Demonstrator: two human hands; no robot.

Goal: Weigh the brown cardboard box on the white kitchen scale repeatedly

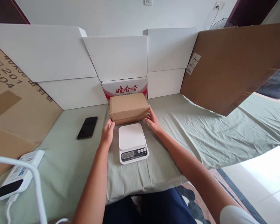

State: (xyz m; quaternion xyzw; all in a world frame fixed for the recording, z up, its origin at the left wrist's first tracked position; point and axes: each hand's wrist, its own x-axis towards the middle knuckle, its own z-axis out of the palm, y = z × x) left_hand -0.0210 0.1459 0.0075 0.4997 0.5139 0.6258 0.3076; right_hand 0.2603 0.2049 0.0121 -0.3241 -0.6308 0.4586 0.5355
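A closed, plain brown cardboard box (129, 109) sits crosswise just beyond the white kitchen scale (132, 137).

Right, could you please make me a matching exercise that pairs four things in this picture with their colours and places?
Things
1. Small box
2. Phone
3. Large box
4. Scale

Descriptions
A. White, between the forearms
B. Brown, at the far right, bearing a white label
C. Black, lying left of the left hand
D. Brown, between the left hand and the right hand

Pairs: 1-D, 2-C, 3-B, 4-A
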